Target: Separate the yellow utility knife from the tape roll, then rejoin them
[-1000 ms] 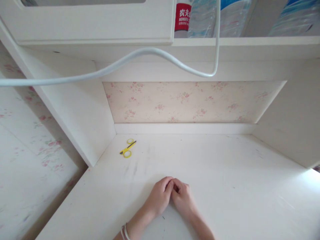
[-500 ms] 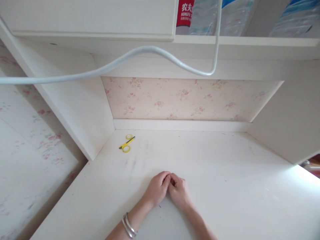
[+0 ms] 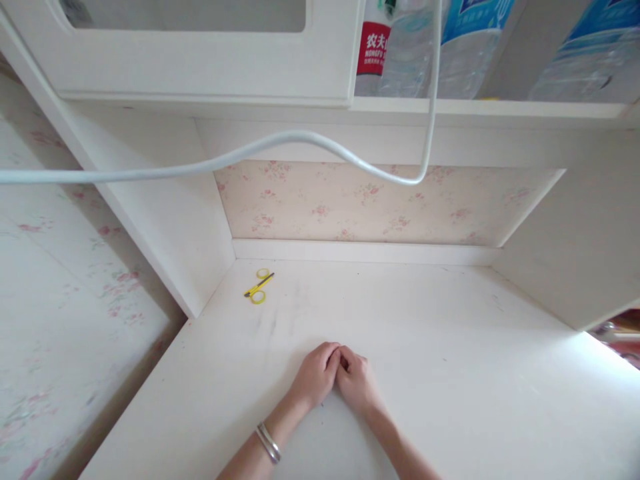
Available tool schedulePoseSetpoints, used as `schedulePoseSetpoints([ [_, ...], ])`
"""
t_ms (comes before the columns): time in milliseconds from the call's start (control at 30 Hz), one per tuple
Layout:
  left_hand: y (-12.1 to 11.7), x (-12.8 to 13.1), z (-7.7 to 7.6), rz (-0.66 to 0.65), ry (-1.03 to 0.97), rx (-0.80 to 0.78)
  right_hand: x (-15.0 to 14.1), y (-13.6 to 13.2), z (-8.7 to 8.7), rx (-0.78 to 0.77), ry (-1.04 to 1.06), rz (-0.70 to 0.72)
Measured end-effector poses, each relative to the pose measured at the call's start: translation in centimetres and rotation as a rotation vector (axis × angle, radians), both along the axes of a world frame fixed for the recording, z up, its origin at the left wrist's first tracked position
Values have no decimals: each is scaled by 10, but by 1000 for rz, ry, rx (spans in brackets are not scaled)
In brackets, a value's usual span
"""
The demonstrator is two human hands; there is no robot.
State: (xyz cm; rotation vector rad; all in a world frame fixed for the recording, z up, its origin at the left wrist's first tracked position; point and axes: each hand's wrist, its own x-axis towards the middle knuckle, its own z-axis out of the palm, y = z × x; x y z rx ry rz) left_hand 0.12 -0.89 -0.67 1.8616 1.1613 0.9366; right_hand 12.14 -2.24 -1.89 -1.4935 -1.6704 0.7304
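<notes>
Where the white tabletop (image 3: 410, 347) nears its far left corner, one slim yellow cutter (image 3: 259, 285) lies flat and aslant, dark at both ends, its farther end toward the right. Two thin yellow rings flank it: the far ring (image 3: 258, 274) beyond its middle, the near ring (image 3: 258, 303) on the side toward the person; too small to tell whether either touches the cutter. Hands, one pair, bare, well apart from these items: left hand (image 3: 316, 375) and right hand (image 3: 354, 380), resting on the tabletop, knuckles outward, meeting at the curled fingers, forearms spread in a V toward the person. Grip of each: narrow, fingers folded in; whether anything sits inside, cannot be told. Left wrist: silvery bangle (image 3: 269, 443), double-banded. Obscured or cropped: fingertips tucked from sight; forearms cut by the lower edge; bottle with a red label (image 3: 374, 50) and clear blue-labelled bottles (image 3: 467, 47) on the shelf above, cut by the upper edge, a pale cable (image 3: 300, 137) passing in front; reddish articles (image 3: 623, 333) at the right edge, cropped and indistinct.
</notes>
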Motion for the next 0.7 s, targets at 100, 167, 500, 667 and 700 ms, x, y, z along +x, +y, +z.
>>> schedulePoseSetpoints([
  [100, 5, -4, -3, -5, -28, 11, 1, 0, -2, -5, -8, 12],
  [167, 13, -15, -2, -16, -21, 30, 1, 1, -4, -25, -36, 9],
  [500, 136, -157, 41, 185, 708, 297, 3, 4, -10, -90, -87, -15],
  [667, 180, -195, 42, 147, 924, 191, 3, 3, -8, -87, -97, -15],
  [700, 185, -198, 41, 128, 943, 169, 2, 3, -8, -86, -101, -14],
])
